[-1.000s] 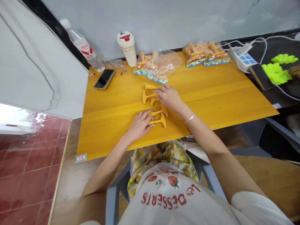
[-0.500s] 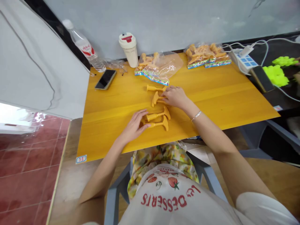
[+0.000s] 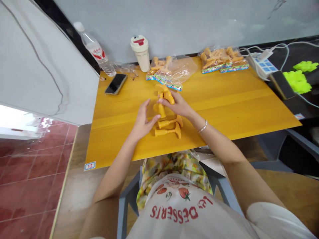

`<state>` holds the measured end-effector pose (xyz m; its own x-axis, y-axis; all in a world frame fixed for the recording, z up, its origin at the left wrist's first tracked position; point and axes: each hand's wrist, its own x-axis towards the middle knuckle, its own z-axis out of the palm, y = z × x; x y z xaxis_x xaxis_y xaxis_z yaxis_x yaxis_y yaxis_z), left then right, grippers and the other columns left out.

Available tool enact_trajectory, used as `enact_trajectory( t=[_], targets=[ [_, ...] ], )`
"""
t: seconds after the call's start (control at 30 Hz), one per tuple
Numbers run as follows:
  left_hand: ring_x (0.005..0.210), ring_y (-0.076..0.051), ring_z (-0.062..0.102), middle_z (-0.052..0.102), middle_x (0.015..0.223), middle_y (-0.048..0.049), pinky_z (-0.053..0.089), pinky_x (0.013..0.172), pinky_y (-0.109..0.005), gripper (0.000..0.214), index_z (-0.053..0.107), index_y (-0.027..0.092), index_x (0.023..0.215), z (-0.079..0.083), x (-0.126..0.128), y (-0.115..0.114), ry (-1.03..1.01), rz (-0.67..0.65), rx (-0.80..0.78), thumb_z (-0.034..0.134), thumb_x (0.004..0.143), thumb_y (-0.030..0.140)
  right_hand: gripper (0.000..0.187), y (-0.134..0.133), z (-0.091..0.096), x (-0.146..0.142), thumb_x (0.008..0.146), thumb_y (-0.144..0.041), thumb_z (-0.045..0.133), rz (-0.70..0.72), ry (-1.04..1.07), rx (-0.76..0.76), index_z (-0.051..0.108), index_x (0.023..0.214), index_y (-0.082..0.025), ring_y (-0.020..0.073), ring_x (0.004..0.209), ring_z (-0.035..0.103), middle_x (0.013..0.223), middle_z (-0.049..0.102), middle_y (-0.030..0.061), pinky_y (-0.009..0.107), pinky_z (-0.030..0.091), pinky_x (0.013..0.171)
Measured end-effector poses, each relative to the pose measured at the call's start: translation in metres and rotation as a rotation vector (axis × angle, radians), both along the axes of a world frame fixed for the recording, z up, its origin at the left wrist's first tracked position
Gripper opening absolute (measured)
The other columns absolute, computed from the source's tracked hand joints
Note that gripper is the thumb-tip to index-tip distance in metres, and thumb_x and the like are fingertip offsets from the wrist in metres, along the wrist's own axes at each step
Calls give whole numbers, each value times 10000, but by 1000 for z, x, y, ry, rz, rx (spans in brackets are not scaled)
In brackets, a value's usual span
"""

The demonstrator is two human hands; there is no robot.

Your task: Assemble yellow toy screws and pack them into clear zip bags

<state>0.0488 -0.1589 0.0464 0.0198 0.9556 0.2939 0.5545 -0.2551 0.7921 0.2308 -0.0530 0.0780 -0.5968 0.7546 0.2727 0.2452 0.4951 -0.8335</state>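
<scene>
My right hand (image 3: 178,103) is closed around orange-yellow plastic toy hammers (image 3: 161,108), raised over the middle of the table with their handles pointing down. They overlap, and my fingers cover part of them. My left hand (image 3: 143,122) is just left of these hammers, thumb and fingers spread, with nothing gripped; its thumb comes close to the handle ends. Two more hammers lie side by side nearer the table's front edge, an upper hammer (image 3: 171,122) and a lower hammer (image 3: 168,131), both with heads to the right.
Along the back of the wooden table (image 3: 224,109) stand a water bottle (image 3: 97,53), a lidded cup (image 3: 142,54), an open bag of toy hammers (image 3: 161,68) and more bagged hammers (image 3: 221,59). A phone (image 3: 116,84) lies at left, and a power strip (image 3: 265,66) at right.
My right hand has picked up the hammers from the far part of the row and brought them left, upright. My left hand has come off the near hammers and opened beside them.
</scene>
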Motion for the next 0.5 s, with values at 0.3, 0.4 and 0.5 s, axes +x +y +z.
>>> enact_trajectory(
  t=[0.3,0.4,0.5],
  targets=[
    [1310,-315,526,534,1433,-177,422,1102,-489,668,315,144,1496,10,13,46,325,-112,-126,511,861,209,397,4,-52,24,823,-414,660,67,131,-126,655,1136,-169,215,1043,655,1192,676,98,357,563,903],
    [1290,-352,503,557,1390,-170,414,1065,-542,581,430,168,1444,13,12,48,600,-135,-177,496,868,197,347,32,-52,60,866,-223,531,-67,-166,39,708,1155,-151,233,1030,674,1189,700,124,397,552,923],
    [1246,-352,499,581,1313,-159,419,1021,-533,484,539,198,1361,12,19,51,791,-213,-209,495,879,196,388,56,-46,73,894,-150,463,-252,-333,165,713,1191,-144,241,1061,680,1191,722,124,411,526,978]
  ],
)
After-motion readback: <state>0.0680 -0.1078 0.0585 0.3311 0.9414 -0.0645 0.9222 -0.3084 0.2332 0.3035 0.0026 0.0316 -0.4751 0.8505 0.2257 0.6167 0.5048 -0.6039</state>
